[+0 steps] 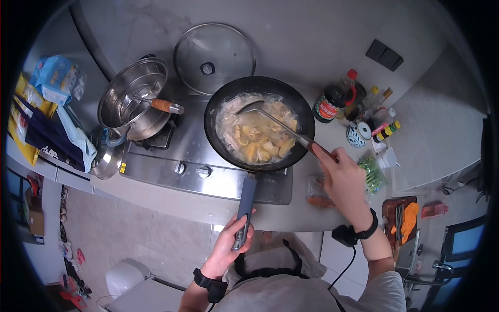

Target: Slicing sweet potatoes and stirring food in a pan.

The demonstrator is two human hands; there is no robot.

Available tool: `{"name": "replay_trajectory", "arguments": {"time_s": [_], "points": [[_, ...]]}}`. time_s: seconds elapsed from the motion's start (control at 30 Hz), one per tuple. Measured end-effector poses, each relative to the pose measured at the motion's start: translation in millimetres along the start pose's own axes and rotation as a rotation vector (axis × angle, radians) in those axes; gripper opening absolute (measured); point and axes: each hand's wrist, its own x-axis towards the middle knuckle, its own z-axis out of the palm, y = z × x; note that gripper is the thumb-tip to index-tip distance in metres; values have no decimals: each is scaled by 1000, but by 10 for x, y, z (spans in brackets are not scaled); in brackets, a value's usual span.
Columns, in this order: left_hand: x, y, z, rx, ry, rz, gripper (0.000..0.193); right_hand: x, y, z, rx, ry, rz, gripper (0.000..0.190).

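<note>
A black wok stands on the right side of the steel gas hob, with pale bubbling liquid and yellowish chunks of meat in it. My left hand is closed around the wok's blue-grey handle. My right hand grips the brown handle of a metal ladle, whose bowl lies at the liquid's surface in the upper middle of the wok. Behind the wok, a glass lid with a metal rim leans against the wall.
A steel pot holding a wooden-handled wire strainer stands left. Seasoning bottles and a patterned lidded jar stand right of the wok. Bagged greens and a plastic-wrapped item lie near my right hand. Bags lie far left.
</note>
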Motion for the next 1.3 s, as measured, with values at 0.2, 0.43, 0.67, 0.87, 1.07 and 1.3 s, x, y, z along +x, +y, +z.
{"name": "replay_trajectory", "arguments": {"time_s": [0.2, 0.43, 0.67, 0.87, 1.07, 1.3], "points": [[29, 18, 1, -19, -37, -14, 35, -14, 60, 94, -14, -31, -44, 64], [4, -9, -48, -21, -17, 8, 35, -323, 7, -730, -108, -54, 28, 49], [37, 11, 5, -5, -24, -7, 36, -215, 120, -326, -19, -44, 34, 54], [18, -19, -51, -29, 3, 16, 36, -413, 59, -883, -81, -43, 80, 51], [35, -14, -27, -1, -26, 24, 34, -388, 165, -539, -38, -59, 79, 47], [20, -28, -69, -1, -36, 38, 35, -411, 189, -544, 27, 45, 134, 39]]}}
